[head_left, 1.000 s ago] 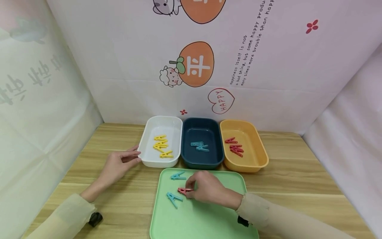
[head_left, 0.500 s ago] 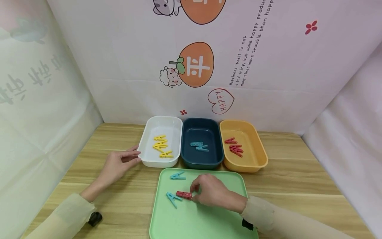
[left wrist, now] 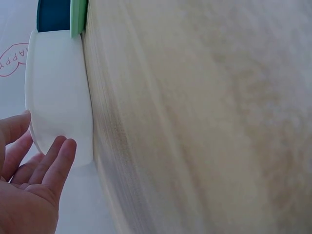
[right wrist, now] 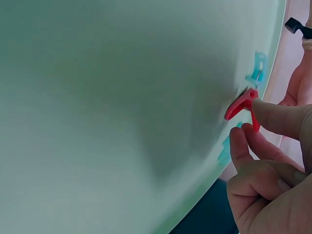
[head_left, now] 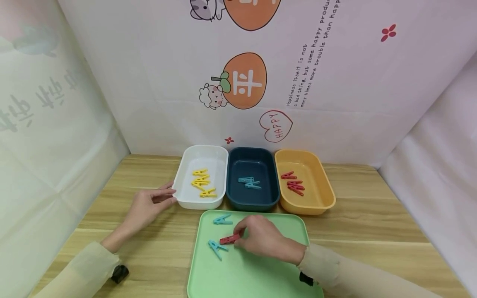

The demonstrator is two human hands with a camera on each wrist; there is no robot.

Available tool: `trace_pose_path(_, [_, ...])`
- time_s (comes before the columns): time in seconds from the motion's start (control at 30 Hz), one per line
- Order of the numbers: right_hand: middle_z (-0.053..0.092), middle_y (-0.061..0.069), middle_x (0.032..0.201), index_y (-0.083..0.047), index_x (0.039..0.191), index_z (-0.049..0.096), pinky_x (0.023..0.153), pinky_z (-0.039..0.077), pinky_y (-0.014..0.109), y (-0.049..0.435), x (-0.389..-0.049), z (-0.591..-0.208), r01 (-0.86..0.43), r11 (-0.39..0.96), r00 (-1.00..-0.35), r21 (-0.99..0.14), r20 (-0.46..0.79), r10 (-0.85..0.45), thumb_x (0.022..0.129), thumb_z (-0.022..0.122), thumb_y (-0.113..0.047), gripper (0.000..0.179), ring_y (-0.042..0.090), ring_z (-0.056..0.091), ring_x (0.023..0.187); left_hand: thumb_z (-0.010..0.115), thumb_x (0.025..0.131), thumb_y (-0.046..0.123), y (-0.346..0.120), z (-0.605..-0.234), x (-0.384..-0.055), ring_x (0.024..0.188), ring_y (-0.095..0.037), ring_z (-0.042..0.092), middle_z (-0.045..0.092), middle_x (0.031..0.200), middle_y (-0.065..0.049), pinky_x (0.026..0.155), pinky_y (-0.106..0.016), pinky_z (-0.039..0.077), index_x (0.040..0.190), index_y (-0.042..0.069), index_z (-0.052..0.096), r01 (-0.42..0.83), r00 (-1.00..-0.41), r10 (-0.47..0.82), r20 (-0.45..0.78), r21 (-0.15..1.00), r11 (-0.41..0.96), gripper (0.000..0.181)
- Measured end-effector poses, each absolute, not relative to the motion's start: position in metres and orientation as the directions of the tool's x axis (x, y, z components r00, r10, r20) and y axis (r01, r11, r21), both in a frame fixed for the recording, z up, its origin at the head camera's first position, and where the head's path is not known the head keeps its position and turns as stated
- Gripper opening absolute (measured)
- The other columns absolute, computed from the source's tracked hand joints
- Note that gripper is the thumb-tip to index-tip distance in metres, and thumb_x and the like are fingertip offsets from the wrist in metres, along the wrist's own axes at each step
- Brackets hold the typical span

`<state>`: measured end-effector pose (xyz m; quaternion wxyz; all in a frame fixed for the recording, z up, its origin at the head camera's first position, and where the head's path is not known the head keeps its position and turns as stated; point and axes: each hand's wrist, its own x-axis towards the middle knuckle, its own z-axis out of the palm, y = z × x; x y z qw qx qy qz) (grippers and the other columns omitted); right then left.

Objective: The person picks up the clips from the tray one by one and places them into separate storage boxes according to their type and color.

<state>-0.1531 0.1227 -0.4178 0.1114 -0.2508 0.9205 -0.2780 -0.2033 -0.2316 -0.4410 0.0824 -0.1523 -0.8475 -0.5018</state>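
In the head view my right hand [head_left: 258,236] pinches a red clothespin [head_left: 229,239] by its end, low over the green tray [head_left: 261,273]. The right wrist view has the thumb against the red clothespin [right wrist: 241,103] and the fingertips just below it. Two blue clothespins lie on the tray near it: one blue clothespin [head_left: 222,219] behind, another blue clothespin [head_left: 218,249] to the left. My left hand [head_left: 147,207] rests its extended fingertips at the left side of the white bin [head_left: 201,204]; the left wrist view shows these fingers [left wrist: 65,161] along the bin's wall.
Behind the tray three bins stand in a row. The white bin holds several yellow clothespins [head_left: 200,181], the dark blue bin [head_left: 253,203] blue clothespins [head_left: 250,182], the orange bin [head_left: 316,200] several red clothespins [head_left: 294,186]. A printed cloth [head_left: 167,82] hangs behind.
The red clothespin has turned in my right fingers and now lies slightly tilted; the hand shifted right, then back left a little. My left hand stays at the white bin.
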Motion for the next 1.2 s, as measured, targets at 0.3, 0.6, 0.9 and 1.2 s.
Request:
trace_pose_path(0.3, [0.071,-0.012,0.093,-0.015,0.104,0.084,0.074,0.054,0.027,0.119,-0.152,-0.417,-0.425,0.717,-0.832,-0.553,-0.073,-0.549,0.080,0.094,-0.022,0.027,0.006,0.060,0.083,0.083,0.094,0.011,-0.233,-0.439,-0.202,0.114,-0.031,0.071,0.063,0.142,-0.016,0.081,-0.016,0.058,0.119,-0.003,0.077,0.345,-0.939,0.164,0.304,0.824,0.450,0.029])
trace_pose_path(0.6, [0.068,-0.015,0.088,-0.015,0.098,0.085,0.066,0.051,0.023,0.117,-0.155,-0.420,-0.443,0.720,-0.848,-0.534,-0.011,-0.530,0.092,0.084,-0.020,0.007,0.004,0.058,0.076,0.083,0.094,0.012,-0.232,-0.440,-0.203,0.111,-0.032,0.073,0.064,0.141,-0.016,0.080,-0.017,0.059,0.118,-0.002,0.078,0.346,-0.938,0.167,0.303,0.818,0.460,0.028])
trace_pose_path(0.9, [0.077,-0.009,0.092,-0.012,0.097,0.086,0.069,0.054,0.023,0.118,-0.164,-0.418,-0.471,0.699,-0.835,-0.539,0.017,-0.549,0.096,0.079,-0.011,0.006,0.002,0.063,0.081,0.083,0.094,0.012,-0.231,-0.441,-0.204,0.112,-0.031,0.072,0.064,0.141,-0.016,0.080,-0.016,0.058,0.119,-0.002,0.078,0.340,-0.941,0.162,0.298,0.823,0.455,0.029])
trace_pose_path(1.2, [0.069,-0.011,0.093,-0.015,0.103,0.085,0.071,0.052,0.026,0.120,-0.158,-0.422,-0.450,0.749,-0.831,-0.487,-0.078,-0.550,0.079,0.095,-0.022,0.027,0.005,0.057,0.081,0.083,0.094,0.013,-0.231,-0.442,-0.204,0.111,-0.030,0.073,0.063,0.142,-0.016,0.080,-0.017,0.059,0.119,-0.003,0.078,0.332,-0.943,0.168,0.287,0.829,0.450,0.030])
